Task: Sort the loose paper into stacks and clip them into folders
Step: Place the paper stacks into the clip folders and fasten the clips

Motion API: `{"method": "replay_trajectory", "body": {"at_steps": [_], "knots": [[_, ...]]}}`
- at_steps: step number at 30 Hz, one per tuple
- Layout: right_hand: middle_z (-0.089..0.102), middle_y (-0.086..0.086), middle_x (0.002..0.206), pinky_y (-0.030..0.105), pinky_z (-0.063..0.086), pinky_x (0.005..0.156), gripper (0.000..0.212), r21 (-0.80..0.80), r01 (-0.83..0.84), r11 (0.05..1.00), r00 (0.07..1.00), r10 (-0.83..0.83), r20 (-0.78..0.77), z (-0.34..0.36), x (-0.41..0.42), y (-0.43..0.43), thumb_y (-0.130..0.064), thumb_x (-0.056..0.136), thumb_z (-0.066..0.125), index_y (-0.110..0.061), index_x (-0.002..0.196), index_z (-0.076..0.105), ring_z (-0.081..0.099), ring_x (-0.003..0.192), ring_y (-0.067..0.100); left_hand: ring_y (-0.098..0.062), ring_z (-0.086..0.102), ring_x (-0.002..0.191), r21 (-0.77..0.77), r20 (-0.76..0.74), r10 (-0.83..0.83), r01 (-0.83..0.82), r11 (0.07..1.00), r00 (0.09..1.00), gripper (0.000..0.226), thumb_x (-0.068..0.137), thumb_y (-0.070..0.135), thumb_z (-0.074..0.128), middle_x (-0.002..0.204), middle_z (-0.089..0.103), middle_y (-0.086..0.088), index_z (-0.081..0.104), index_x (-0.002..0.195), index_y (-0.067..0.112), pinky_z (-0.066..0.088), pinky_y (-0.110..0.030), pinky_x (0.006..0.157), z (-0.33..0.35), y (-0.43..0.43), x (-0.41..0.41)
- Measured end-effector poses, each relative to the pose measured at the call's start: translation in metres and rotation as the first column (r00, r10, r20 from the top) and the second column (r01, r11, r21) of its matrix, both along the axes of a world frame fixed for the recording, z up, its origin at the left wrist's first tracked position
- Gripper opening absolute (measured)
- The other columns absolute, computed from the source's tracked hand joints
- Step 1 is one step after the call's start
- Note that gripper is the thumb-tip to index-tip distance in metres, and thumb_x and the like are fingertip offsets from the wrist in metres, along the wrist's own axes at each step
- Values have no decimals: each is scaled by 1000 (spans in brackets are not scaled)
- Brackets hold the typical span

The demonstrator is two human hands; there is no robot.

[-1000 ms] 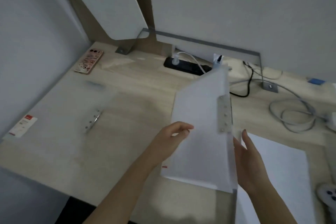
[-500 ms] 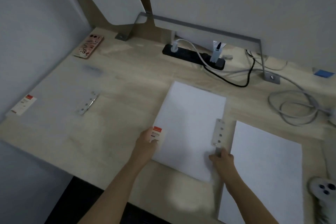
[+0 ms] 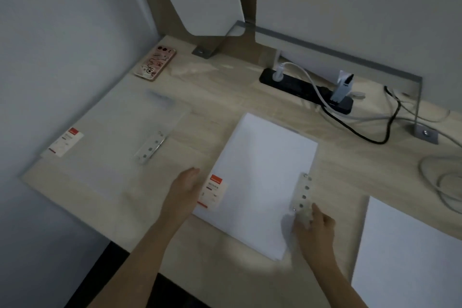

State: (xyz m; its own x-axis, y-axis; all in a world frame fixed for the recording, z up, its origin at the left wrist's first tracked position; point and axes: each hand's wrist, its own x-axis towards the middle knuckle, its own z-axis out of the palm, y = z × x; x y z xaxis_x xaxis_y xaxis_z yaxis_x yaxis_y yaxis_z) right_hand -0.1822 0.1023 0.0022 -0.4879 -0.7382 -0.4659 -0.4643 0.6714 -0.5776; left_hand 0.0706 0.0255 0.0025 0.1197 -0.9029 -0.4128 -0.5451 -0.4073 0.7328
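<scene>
The table (image 3: pixel 225 107) shows pale wood grain, smooth and matt. The near folder (image 3: pixel 250 207) is thin translucent plastic with a frosted sheen, and its clip bar (image 3: pixel 303 192) is shiny metal. The left folder (image 3: pixel 112 137) is the same cloudy plastic. The paper stack (image 3: pixel 412 257) is matt white. The power strip (image 3: pixel 300 85) is black plastic, and the phone case (image 3: pixel 155 62) looks glossy.
</scene>
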Motion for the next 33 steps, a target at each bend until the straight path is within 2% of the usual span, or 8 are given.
{"method": "replay_trajectory", "body": {"at_steps": [8,12,15,19,21,24,30,33], "knots": [[33,-3,116,27,39,91,36,-283,-72,956,987,110,121,26,97,-87,-2,90,48,-13,124,49,42,105,13,-37,35,133,-159,386,119,-61,985,915,41,86,6,58,142,41,-22,53,127,3,33,-48,107,1,-87,147],[45,1,121,9,42,76,33,-175,-155,972,893,213,396,20,162,-128,-2,91,47,-17,121,50,49,112,16,-39,21,139,-118,519,157,-111,987,840,55,86,18,63,149,27,-24,44,136,7,19,-48,113,-3,-118,202],[49,0,124,17,41,83,40,29,-132,991,761,83,643,17,207,-155,-10,90,51,-18,129,47,50,110,15,-37,12,142,-22,582,105,-113,993,807,71,86,34,62,153,18,-23,30,144,9,11,-44,116,-8,-138,233],[52,-6,110,30,33,106,36,197,-132,971,664,-61,745,4,247,-171,-29,77,59,-33,112,53,51,103,12,-36,20,141,-5,497,151,-171,985,855,89,80,40,68,151,22,-24,20,146,3,17,-44,115,-14,-157,255],[44,-11,83,27,33,100,18,204,-83,975,600,-115,792,0,258,-172,-25,75,58,-35,80,44,44,78,4,-39,26,138,-19,502,155,-168,986,851,91,79,39,69,148,27,-26,21,145,2,20,-45,114,-15,-158,257],[41,-9,72,20,35,77,27,220,-12,975,531,-180,828,-1,269,-176,-8,87,48,-28,70,41,40,68,3,-43,30,132,74,529,128,-196,978,839,85,81,49,62,142,33,-29,26,143,3,23,-47,110,-16,-162,264],[51,-11,38,14,38,46,33,192,51,980,647,-179,741,6,259,-188,3,88,42,-15,61,45,48,36,-2,-39,45,121,241,326,174,-260,935,929,89,78,67,52,133,46,-21,37,135,1,36,-50,104,-17,-150,258],[62,0,62,16,40,49,17,186,54,981,672,-173,720,13,249,-190,1,87,44,-10,76,52,55,55,8,-35,47,122,238,251,192,-252,938,949,79,83,61,50,131,49,-19,41,130,-3,34,-43,102,-9,-143,245]]}}
